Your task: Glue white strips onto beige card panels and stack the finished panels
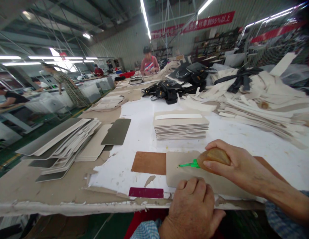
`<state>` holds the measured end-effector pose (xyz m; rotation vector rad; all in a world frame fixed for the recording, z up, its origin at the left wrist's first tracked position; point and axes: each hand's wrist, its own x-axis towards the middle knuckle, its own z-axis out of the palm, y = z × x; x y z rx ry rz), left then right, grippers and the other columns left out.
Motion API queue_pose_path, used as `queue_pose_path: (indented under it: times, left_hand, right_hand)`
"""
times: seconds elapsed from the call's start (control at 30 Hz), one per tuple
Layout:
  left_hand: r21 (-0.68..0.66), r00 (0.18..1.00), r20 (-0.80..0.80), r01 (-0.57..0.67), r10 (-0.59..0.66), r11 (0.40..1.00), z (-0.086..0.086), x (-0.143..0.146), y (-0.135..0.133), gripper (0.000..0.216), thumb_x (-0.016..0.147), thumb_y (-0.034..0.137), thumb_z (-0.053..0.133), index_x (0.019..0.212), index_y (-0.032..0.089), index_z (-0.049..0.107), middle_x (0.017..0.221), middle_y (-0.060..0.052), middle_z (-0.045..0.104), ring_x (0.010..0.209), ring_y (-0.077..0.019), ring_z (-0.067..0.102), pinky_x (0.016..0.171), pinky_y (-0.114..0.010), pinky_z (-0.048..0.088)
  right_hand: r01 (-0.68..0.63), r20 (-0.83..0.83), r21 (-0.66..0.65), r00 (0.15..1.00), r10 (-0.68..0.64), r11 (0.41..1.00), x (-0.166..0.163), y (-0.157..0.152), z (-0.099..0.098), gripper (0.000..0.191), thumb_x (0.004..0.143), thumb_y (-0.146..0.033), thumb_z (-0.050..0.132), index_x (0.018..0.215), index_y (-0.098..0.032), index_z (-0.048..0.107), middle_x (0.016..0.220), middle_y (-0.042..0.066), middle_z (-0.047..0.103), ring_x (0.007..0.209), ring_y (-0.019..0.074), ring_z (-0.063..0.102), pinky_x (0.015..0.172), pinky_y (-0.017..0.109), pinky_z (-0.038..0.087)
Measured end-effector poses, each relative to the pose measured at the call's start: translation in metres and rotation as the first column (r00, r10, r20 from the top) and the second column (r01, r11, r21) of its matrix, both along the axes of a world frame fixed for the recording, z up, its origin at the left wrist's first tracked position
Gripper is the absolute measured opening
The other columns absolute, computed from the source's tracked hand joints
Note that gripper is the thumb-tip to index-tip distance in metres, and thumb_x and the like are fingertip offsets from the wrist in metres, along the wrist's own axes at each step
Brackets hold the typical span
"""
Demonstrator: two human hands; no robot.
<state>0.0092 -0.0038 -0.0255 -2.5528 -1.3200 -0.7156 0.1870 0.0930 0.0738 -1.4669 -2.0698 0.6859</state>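
Glue bottle (215,156), pinched in the grip of the right hand (240,166), points to 9 o'clock; a hard squeeze could flood the card (176,174).

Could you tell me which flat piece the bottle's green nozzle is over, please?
The pale beige panel under the left hand, where the right hand's amber bottle points; the brown rectangle and dark red strip lie left of it.

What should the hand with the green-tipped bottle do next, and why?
Probably draw the nozzle slowly along the panel. The right hand holds the bottle tilted with its green tip at the panel's surface, near its left end, and the left hand presses the near edge flat, so the panel looks steadied.
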Motion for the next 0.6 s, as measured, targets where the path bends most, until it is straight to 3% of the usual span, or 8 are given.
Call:
queue_pose_path:
  times: [0.1, 0.2, 0.27, 0.33, 0.4, 0.47, 0.53, 0.6]
  left_hand:
    - [-0.002, 1.0, 0.001, -0.004, 0.004, 1.0, 0.0, 0.0, -0.001, 0.048, 0.104, 0.062, 0.073, 0.12, 0.017, 0.07, 0.12, -0.004, 0.075, 0.108, -0.0249, 0.067, 0.086, -0.041, 0.053]
    - [0.021, 1.0, 0.004, -0.01, 0.01, 1.0, 0.0, 0.0, 0.0, 0.05, 0.102, 0.063, 0.075, 0.12, 0.017, 0.07, 0.12, -0.003, 0.076, 0.107, -0.0242, 0.068, 0.085, -0.041, 0.054]
    - [0.039, 1.0, 0.004, -0.015, 0.015, 0.999, 0.0, 0.0, 0.001, 0.051, 0.101, 0.063, 0.075, 0.123, 0.017, 0.07, 0.122, -0.003, 0.076, 0.107, -0.0238, 0.069, 0.086, -0.041, 0.055]
    - [0.053, 1.0, 0.01, -0.019, 0.019, 0.998, -0.002, 0.0, 0.003, 0.052, 0.101, 0.063, 0.075, 0.124, 0.017, 0.07, 0.122, -0.004, 0.078, 0.108, -0.024, 0.07, 0.087, -0.041, 0.056]
    - [0.075, 1.0, 0.022, -0.02, 0.018, 0.997, -0.006, -0.001, 0.004, 0.052, 0.102, 0.063, 0.074, 0.125, 0.017, 0.071, 0.125, -0.004, 0.079, 0.11, -0.0245, 0.071, 0.09, -0.041, 0.056]
    - [0.113, 0.999, 0.042, -0.018, 0.014, 0.993, -0.013, -0.003, 0.007, 0.049, 0.104, 0.061, 0.071, 0.128, 0.018, 0.072, 0.128, -0.005, 0.08, 0.112, -0.025, 0.072, 0.094, -0.041, 0.055]
    - [0.165, 0.998, 0.06, -0.015, 0.005, 0.986, -0.024, -0.006, 0.012, 0.045, 0.107, 0.059, 0.066, 0.13, 0.02, 0.072, 0.13, -0.006, 0.08, 0.114, -0.0258, 0.073, 0.097, -0.041, 0.053]
    - [0.238, 0.997, 0.08, -0.003, -0.016, 0.971, -0.036, -0.01, 0.02, 0.044, 0.115, 0.057, 0.052, 0.129, 0.022, 0.073, 0.127, -0.005, 0.082, 0.112, -0.024, 0.074, 0.097, -0.039, 0.052]
  right_hand:
    - [0.033, -0.085, -0.029, 0.996, -0.035, 0.999, -0.003, 0.003, -0.01, 0.042, 0.079, -0.066, 0.067, 0.098, -0.028, 0.067, 0.084, 0.002, 0.075, 0.08, 0.0299, 0.071, 0.073, 0.043, 0.054]
    - [0.184, -0.292, -0.098, 0.934, -0.205, 0.978, 0.004, 0.007, -0.022, 0.056, 0.071, -0.067, 0.08, 0.109, -0.029, 0.068, 0.086, 0.002, 0.076, 0.081, 0.0308, 0.07, 0.072, 0.042, 0.055]
    - [0.227, -0.508, -0.232, 0.801, -0.317, 0.946, 0.017, 0.009, -0.028, 0.061, 0.069, -0.068, 0.087, 0.113, -0.029, 0.071, 0.096, 0.005, 0.078, 0.085, 0.031, 0.071, 0.064, 0.039, 0.054]
    - [0.186, -0.696, -0.389, 0.582, -0.42, 0.902, 0.039, 0.009, -0.032, 0.053, 0.074, -0.066, 0.09, 0.109, -0.029, 0.074, 0.106, 0.007, 0.079, 0.088, 0.0306, 0.072, 0.059, 0.037, 0.056]
    - [0.149, -0.796, -0.485, 0.333, -0.505, 0.862, 0.068, 0.005, -0.033, 0.037, 0.084, -0.061, 0.086, 0.102, -0.03, 0.077, 0.112, 0.006, 0.079, 0.096, 0.031, 0.075, 0.069, 0.04, 0.065]
    - [0.191, -0.837, -0.501, 0.143, -0.529, 0.844, 0.1, -0.003, -0.036, 0.025, 0.094, -0.055, 0.082, 0.101, -0.032, 0.078, 0.115, 0.003, 0.079, 0.109, 0.0295, 0.075, 0.082, 0.038, 0.068]
    - [0.294, -0.862, -0.462, 0.072, -0.502, 0.837, 0.133, -0.011, -0.04, 0.022, 0.097, -0.053, 0.08, 0.104, -0.032, 0.078, 0.117, 0.001, 0.078, 0.11, 0.0254, 0.074, 0.08, 0.032, 0.068]
    - [0.419, -0.868, -0.432, 0.046, -0.494, 0.799, 0.165, -0.019, -0.046, 0.023, 0.096, -0.05, 0.08, 0.107, -0.031, 0.076, 0.116, 0.002, 0.078, 0.097, 0.0214, 0.075, 0.065, 0.025, 0.064]
